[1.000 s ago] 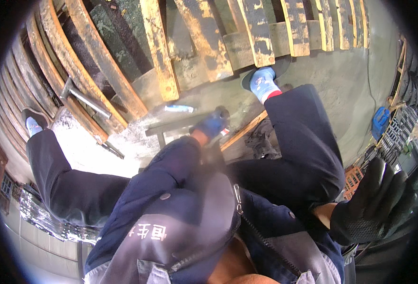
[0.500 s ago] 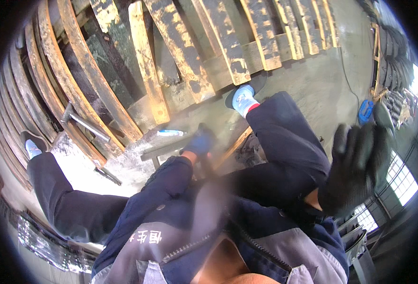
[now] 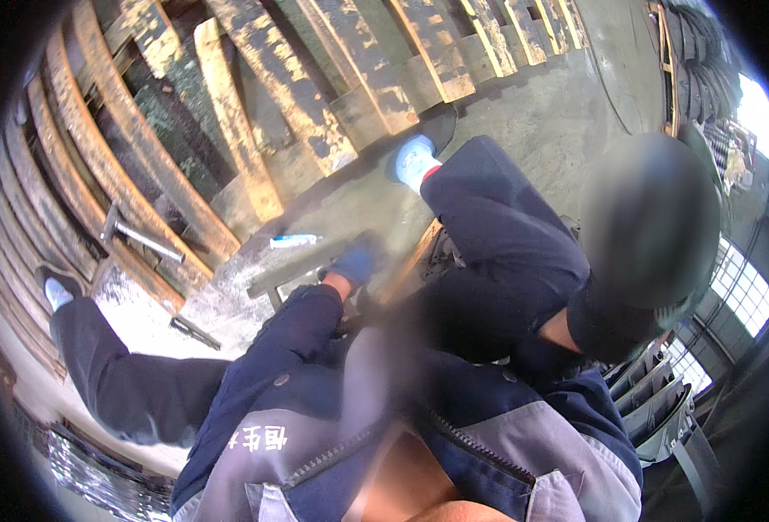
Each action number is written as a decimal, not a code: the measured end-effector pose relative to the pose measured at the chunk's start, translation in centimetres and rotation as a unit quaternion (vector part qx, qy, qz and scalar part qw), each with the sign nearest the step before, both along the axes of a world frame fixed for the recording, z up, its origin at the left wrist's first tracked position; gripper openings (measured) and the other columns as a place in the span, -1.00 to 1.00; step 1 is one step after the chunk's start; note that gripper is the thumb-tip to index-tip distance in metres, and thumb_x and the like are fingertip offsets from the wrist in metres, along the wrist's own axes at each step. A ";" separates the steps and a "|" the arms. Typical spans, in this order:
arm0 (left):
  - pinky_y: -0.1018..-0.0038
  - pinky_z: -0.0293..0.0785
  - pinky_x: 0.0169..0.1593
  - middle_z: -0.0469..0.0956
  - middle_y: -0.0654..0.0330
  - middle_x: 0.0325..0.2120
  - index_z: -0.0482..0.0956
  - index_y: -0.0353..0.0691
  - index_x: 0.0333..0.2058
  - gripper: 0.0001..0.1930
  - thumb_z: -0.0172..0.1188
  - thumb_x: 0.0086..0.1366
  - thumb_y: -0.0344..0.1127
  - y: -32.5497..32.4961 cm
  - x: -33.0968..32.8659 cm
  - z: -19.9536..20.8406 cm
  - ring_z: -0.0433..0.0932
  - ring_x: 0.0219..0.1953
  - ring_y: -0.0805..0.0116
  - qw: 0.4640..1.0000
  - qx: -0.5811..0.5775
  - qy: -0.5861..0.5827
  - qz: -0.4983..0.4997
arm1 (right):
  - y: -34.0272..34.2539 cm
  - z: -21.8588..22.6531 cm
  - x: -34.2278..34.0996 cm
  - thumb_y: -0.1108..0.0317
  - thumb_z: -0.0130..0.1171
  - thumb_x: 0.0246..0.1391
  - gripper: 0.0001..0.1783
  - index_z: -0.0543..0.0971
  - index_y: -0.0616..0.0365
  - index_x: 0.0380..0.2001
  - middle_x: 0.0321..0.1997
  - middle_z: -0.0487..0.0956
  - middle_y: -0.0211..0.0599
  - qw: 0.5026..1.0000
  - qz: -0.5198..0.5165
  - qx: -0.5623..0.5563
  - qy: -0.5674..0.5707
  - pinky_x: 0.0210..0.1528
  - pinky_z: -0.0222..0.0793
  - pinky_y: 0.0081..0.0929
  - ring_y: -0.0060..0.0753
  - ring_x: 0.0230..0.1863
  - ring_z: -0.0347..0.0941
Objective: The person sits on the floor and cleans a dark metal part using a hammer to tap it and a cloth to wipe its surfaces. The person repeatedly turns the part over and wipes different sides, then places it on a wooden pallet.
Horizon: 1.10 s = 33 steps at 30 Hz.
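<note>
My left hand (image 3: 354, 261), in a dark blue glove, is low in front of my body. It is beside a grey metal bar (image 3: 289, 271); its fingers are blurred, so I cannot see whether they grip anything. My right hand (image 3: 650, 222), in a black glove, is raised close on the right side. Motion smears it into a dark rounded shape, and its fingers do not show. A blue-and-white tube (image 3: 296, 241) lies on the floor just beyond the metal bar. A hammer (image 3: 148, 241) with a metal handle rests on the wooden slats at the left.
Worn wooden pallets (image 3: 245, 130) with flaking yellow and black surfaces spread across the far side and left. My outstretched legs (image 3: 489, 209) flank the work spot. A thin dark metal piece (image 3: 195, 331) lies at left. Curved black parts (image 3: 698, 70) are stacked at far right.
My right hand has risen and become more blurred; its upright fingers showed before. The surroundings have shifted left in the view. My left hand stays near the metal bar.
</note>
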<state>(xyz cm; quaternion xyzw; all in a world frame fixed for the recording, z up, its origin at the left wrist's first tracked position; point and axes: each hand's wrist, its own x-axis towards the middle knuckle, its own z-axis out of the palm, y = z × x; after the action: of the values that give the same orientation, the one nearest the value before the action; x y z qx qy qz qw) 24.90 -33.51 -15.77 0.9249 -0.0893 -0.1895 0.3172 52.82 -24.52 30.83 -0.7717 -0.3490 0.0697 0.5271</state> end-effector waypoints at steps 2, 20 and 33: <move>0.08 0.23 0.25 0.51 0.11 0.07 0.56 -0.07 -0.03 -0.68 0.03 0.30 -0.16 -1.1 0.3 -2.2 0.39 0.19 0.01 0.993 0.065 -0.094 0.041 | -0.1 -0.1 0.5 0.18 0.03 0.34 -0.57 0.47 0.31 0.07 -0.35 0.57 -0.37 1.000 -0.019 -0.017 -0.002 -0.46 0.36 -0.63 -0.57 -0.44 0.43; 0.29 0.54 -0.17 0.65 0.05 -0.36 0.65 -0.11 -0.19 -0.80 0.24 0.25 -0.20 16.1 3.9 19.4 0.63 -0.30 0.11 0.927 -0.246 0.030 0.282 | 3.0 -2.5 -0.8 0.51 0.13 0.14 -0.75 0.55 0.33 -0.10 -0.34 0.62 -0.27 0.931 0.200 -0.159 0.261 -0.45 0.39 -0.65 -0.62 -0.50 0.45; 0.39 0.41 0.20 0.51 0.13 0.06 0.47 -0.31 0.12 -0.55 0.23 0.37 -0.17 24.0 -8.0 45.1 0.51 0.10 0.32 0.624 -0.382 -0.376 0.569 | 6.4 -4.8 -16.2 0.34 0.34 0.06 -0.84 0.62 0.13 -0.30 -0.57 0.51 -0.14 0.945 0.283 0.025 -0.164 -0.53 0.31 -0.29 -0.23 -0.58 0.44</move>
<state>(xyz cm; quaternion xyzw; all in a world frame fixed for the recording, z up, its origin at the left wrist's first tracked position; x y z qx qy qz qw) 16.94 -9.54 29.32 0.5780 0.2787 0.4445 0.6250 36.67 -18.13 26.01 -0.6285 -0.6363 0.0800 0.4401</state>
